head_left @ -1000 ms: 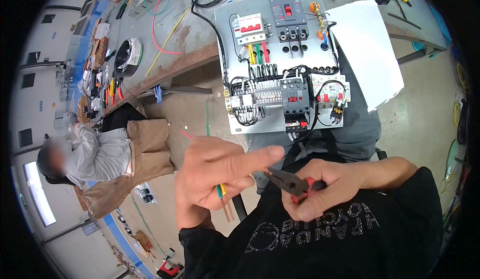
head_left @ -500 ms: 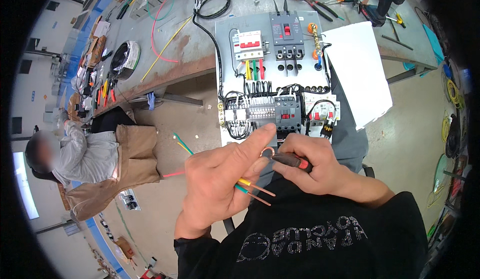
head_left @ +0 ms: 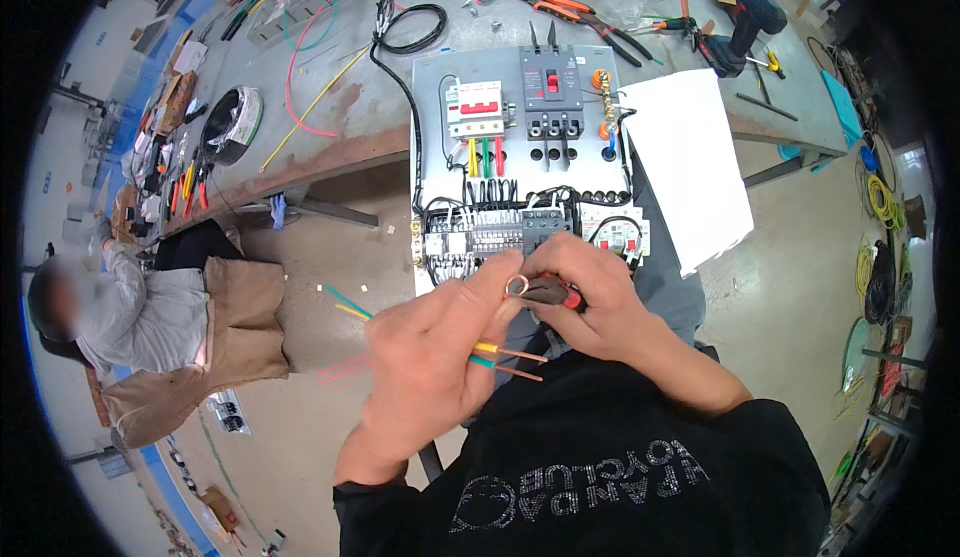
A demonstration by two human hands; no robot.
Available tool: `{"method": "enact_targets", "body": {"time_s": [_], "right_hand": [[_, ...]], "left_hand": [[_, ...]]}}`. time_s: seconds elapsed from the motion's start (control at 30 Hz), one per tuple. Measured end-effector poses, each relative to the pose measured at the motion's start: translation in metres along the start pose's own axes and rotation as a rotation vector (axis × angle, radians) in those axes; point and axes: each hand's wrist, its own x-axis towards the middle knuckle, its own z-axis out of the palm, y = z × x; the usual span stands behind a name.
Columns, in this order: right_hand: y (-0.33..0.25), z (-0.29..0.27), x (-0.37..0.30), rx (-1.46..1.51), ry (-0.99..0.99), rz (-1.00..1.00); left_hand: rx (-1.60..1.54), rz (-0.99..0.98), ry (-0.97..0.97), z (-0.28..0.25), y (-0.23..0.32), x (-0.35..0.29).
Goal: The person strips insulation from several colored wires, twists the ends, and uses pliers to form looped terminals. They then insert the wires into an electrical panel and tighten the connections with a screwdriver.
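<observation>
My left hand (head_left: pixel 425 352) is closed around several insulated wires. A yellow wire (head_left: pixel 486 348) and a green wire (head_left: pixel 482 361) stick out below the fingers with bare copper ends. Between thumb and forefinger it pinches a wire whose bare copper end forms a ring (head_left: pixel 516 285); its insulation is hidden there. My right hand (head_left: pixel 595 292) grips pliers (head_left: pixel 548 291) with dark jaws and red on the handle. The jaw tips touch the right side of the copper ring. A blurred red wire (head_left: pixel 345 367) trails out left of my left hand.
Beyond my hands a wired electrical panel (head_left: pixel 432 87) leans against the metal workbench (head_left: pixel 385 122), with white paper (head_left: pixel 690 157) beside it. Cutters (head_left: pixel 590 22), a cordless drill (head_left: pixel 745 22) and a cable coil (head_left: pixel 232 125) lie on the bench. Another person (head_left: pixel 150 317) sits at the left.
The copper end has gone from an open hook to a nearly closed ring, with the pliers still at it. The red wire's tail is swinging. The whole view has shifted slightly.
</observation>
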Motion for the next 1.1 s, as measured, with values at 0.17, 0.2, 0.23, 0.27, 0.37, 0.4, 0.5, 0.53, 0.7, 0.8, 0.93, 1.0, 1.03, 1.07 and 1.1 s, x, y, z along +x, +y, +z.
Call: {"method": "enact_targets", "body": {"time_s": [0.17, 0.2, 0.23, 0.27, 0.37, 0.4, 0.5, 0.53, 0.7, 0.8, 0.93, 1.0, 1.03, 1.07, 1.1], "right_hand": [[-0.004, -0.031, -0.002, 0.606, -0.58, 0.267], [-0.007, -0.037, 0.005, 0.637, -0.677, 0.291], [-0.007, -0.038, 0.004, 0.672, -0.687, 0.308], [-0.007, -0.038, 0.003, 0.707, -0.696, 0.325], [-0.005, -0.043, 0.004, 0.808, -0.773, 0.42], [-0.005, -0.044, 0.005, 0.843, -0.808, 0.458], [-0.002, -0.038, -0.001, 0.661, -0.641, 0.242], [-0.004, -0.037, -0.003, 0.594, -0.591, 0.253], [-0.01, -0.035, -0.011, 0.295, -0.388, 0.268], [-0.017, -0.038, -0.009, 0.183, -0.381, 0.215], [-0.018, -0.032, -0.01, 0.1, -0.284, 0.185], [-0.015, -0.028, -0.01, 0.079, -0.237, 0.183], [-0.012, -0.026, -0.01, 0.05, -0.21, 0.145], [-0.009, -0.024, -0.011, 0.021, -0.183, 0.107], [-0.007, -0.022, -0.012, -0.007, -0.157, 0.07]], "left_hand": [[0.004, -0.008, -0.22, -0.022, 0.003, 0.006], [-0.008, 0.007, -0.216, -0.022, 0.001, 0.006], [-0.02, 0.022, -0.213, -0.022, -0.001, 0.005], [-0.032, 0.039, -0.209, -0.021, -0.002, 0.005], [-0.066, 0.041, -0.226, -0.021, -0.002, 0.006], [-0.062, 0.043, -0.241, -0.022, -0.002, 0.006], [-0.047, 0.042, -0.273, -0.024, -0.002, 0.008], [-0.04, 0.037, -0.275, -0.024, -0.001, 0.009], [-0.05, -0.021, -0.284, -0.021, 0.003, 0.01], [-0.089, -0.035, -0.289, -0.019, 0.004, 0.01], [-0.108, -0.054, -0.261, -0.014, 0.006, 0.009], [-0.115, -0.063, -0.23, -0.01, 0.007, 0.009], [-0.123, -0.066, -0.212, -0.008, 0.008, 0.008], [-0.131, -0.07, -0.193, -0.006, 0.009, 0.008], [-0.127, -0.077, -0.198, -0.006, 0.01, 0.008]]}}
